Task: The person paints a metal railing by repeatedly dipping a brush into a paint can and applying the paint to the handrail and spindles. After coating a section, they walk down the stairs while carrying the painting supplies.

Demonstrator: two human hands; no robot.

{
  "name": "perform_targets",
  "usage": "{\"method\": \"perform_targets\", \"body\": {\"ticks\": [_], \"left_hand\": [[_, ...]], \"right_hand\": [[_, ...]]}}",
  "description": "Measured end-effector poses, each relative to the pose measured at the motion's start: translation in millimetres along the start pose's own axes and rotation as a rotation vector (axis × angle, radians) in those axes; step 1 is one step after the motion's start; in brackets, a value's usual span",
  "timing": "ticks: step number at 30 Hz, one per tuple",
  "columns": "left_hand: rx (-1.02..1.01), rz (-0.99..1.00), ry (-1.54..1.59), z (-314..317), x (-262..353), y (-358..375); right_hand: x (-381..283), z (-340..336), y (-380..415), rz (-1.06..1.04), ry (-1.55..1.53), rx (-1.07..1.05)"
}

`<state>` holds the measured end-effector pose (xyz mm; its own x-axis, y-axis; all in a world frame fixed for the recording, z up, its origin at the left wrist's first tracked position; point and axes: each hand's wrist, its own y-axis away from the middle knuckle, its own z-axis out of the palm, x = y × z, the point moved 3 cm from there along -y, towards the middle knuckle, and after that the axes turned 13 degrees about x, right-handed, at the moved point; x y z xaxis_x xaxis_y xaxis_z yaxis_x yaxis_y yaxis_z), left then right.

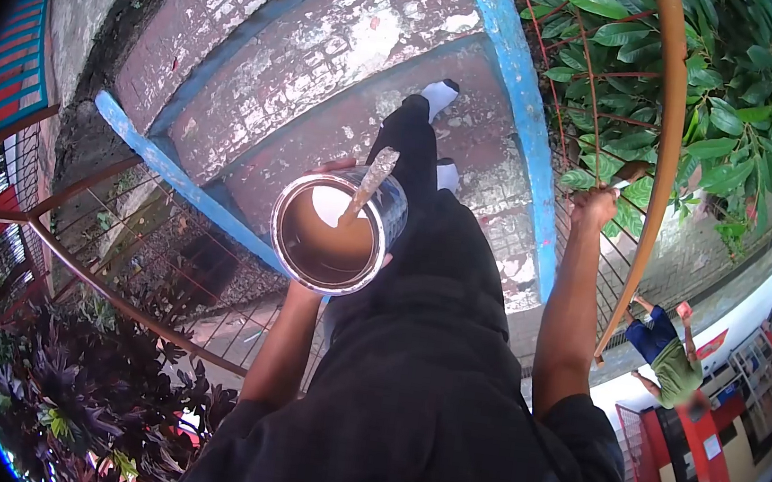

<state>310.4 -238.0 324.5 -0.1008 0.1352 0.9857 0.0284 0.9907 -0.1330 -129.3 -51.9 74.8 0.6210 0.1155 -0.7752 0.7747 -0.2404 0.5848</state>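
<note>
My left hand (336, 165) is wrapped around a paint can (396, 212) in front of my body, mostly hidden behind it. Brown paint (320, 238) fills part of the can, and a paint-smeared stick (370, 185) leans out over its rim. Off to the right, my right hand (594, 208) is closed around a paintbrush (629, 178), whose tip points toward the brown handrail (671, 112) and overlaps the leaves behind it in this view.
Worn steps (329, 73) with blue edges (509, 84) rise ahead of my feet. Another brown rail (122, 297) with thin bars runs along the left. Leafy plants (724, 118) crowd the right rail. A person (675, 364) stands at the far right.
</note>
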Motion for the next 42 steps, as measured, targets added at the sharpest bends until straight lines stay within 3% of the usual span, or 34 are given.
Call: {"method": "perform_targets", "body": {"ticks": [6, 10, 13, 18, 20, 24, 28, 30, 34, 37, 42], "left_hand": [[-0.013, 0.027, -0.051, 6, 6, 2], [-0.023, 0.061, -0.089, 15, 9, 1], [-0.049, 0.054, -0.135, 21, 5, 1], [-0.082, 0.048, -0.208, 28, -5, 3], [-0.108, 0.050, -0.230, 30, -12, 4], [-0.174, 0.026, -0.247, 49, -49, 3], [-0.266, -0.014, -0.215, 66, -95, -1], [-0.307, -0.031, -0.196, 76, -121, -5], [-0.346, -0.046, -0.199, 102, -167, -9], [-0.373, -0.047, -0.217, 110, -190, -9], [-0.401, -0.044, -0.274, 121, -221, -7]], "right_hand": [[11, -39, 1, -0.007, 0.075, -0.017], [13, -22, 9, 0.067, -0.036, -0.006], [21, -10, 6, 0.235, -0.163, 0.023], [32, 20, -12, 0.291, -0.333, 0.085], [23, 42, 7, 0.146, -0.300, 0.072], [34, 52, 17, 0.107, -0.181, 0.040], [52, 41, 37, -0.061, 0.263, -0.222], [56, 36, 33, -0.088, 0.302, -0.315], [55, 21, -7, -0.030, 0.108, -0.169], [56, -6, -36, -0.122, 0.022, -0.030], [74, -6, -17, -0.073, -0.002, 0.081]]}}
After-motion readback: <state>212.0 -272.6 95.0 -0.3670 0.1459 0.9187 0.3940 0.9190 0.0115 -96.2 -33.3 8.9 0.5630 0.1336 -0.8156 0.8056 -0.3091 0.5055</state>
